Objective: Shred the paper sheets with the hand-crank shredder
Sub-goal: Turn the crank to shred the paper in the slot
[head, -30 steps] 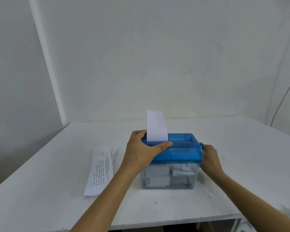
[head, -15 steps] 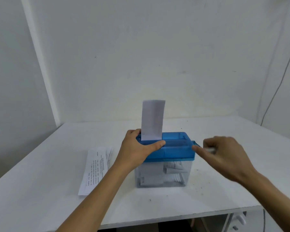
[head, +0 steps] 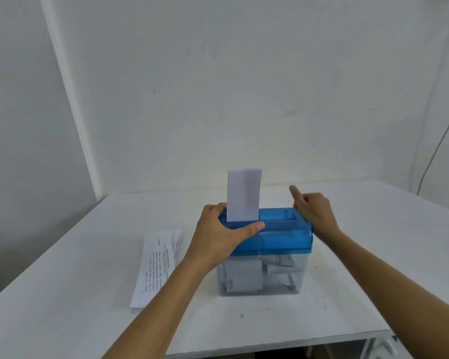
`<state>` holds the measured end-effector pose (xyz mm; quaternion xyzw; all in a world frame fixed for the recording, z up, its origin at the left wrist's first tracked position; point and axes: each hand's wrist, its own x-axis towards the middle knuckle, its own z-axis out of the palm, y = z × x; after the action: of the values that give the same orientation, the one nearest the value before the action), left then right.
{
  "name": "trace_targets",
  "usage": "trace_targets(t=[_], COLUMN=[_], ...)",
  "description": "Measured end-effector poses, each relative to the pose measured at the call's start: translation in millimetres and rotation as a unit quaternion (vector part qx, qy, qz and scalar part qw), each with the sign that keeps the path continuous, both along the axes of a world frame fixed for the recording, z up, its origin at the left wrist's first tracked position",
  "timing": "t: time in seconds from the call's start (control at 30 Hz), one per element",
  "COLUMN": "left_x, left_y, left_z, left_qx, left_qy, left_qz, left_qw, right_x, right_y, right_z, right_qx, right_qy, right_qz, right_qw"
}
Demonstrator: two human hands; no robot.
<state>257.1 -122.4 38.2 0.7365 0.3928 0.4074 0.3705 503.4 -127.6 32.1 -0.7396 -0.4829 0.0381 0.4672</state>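
The hand-crank shredder stands mid-table, with a blue top (head: 283,229) on a clear bin (head: 296,281) that holds shredded paper. A folded white paper strip (head: 244,195) stands upright in the slot at the left end. My left hand (head: 218,234) grips the left end of the blue top, thumb across the front just below the strip. At the far right corner of the top, my right hand (head: 314,211) has its fingers curled round the crank handle, which it hides. Its index finger points up.
A stack of printed paper sheets (head: 156,265) lies flat on the white table (head: 373,255), left of the shredder. Walls close off the back and left. A thin cable (head: 435,151) hangs down the right wall. The table's front edge is near me.
My right hand has swung from low beside the bin, up past the right end, to the far top corner of the shredder. My left hand has kept its grip.
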Motion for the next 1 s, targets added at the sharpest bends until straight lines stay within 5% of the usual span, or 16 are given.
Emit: trace_targets(t=[0.13,0.3,0.47,0.6,0.77,1.0], left_x=[1.2,2.0,1.4,0.2,-0.5,-2.7], left_y=[-1.3,-2.0,-2.1,-2.0,-1.9,0.0], left_z=[1.1,-0.4,-0.7,-0.1,0.2,0.1], left_qx=[0.000,0.013,0.013,0.009,0.006,0.004], left_qy=[-0.003,-0.004,0.001,0.004,0.016,0.026], left_qz=[0.002,0.012,0.012,0.008,0.004,-0.002], left_qw=[1.000,1.000,1.000,1.000,1.000,1.000], right_x=[-5.9,-18.8,-22.2,-8.3,-1.7,11.6], right_y=[-19.4,-66.8,-122.9,-146.7,-144.7,-73.9], right_z=[-46.9,-54.9,-34.6,-10.3,51.0,45.7], right_qx=[0.014,-0.023,-0.085,-0.186,-0.112,0.085], right_qy=[0.115,0.105,0.033,-0.133,-0.198,-0.056], right_qz=[0.041,0.070,0.142,0.219,0.211,0.157], right_qw=[0.992,0.992,0.986,0.949,0.951,0.982])
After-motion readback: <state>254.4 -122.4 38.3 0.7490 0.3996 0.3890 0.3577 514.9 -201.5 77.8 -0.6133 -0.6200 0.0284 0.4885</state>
